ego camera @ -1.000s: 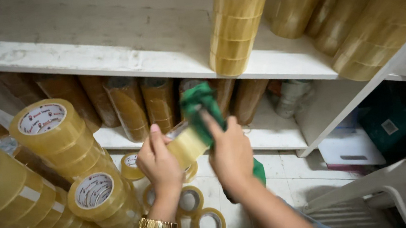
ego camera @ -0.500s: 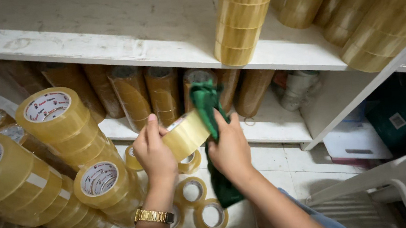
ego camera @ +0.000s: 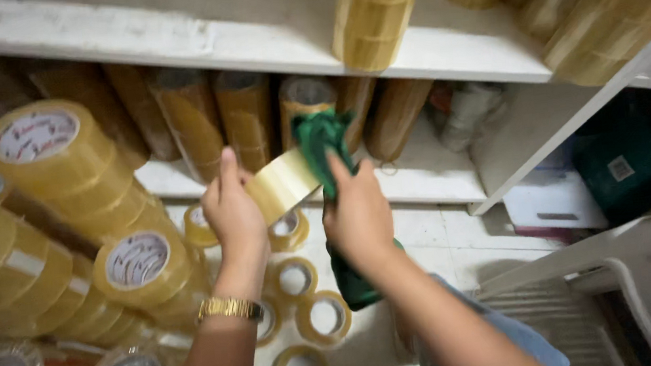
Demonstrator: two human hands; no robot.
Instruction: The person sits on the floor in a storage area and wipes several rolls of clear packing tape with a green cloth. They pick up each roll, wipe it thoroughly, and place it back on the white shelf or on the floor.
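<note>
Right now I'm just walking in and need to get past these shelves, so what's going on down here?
A person is crouched at the white shelves, holding a roll of clear tape in the left hand and pressing a green cloth against it with the right hand. Stacks of tape rolls are piled to their left, loose rolls lie on the tiled floor below the hands, and more wrapped stacks stand on the lower shelf.

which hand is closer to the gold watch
Left. The watch sits on the left wrist, just below the left hand holding the tape roll. The right hand, gripping the green cloth, is farther off to the right.
</note>
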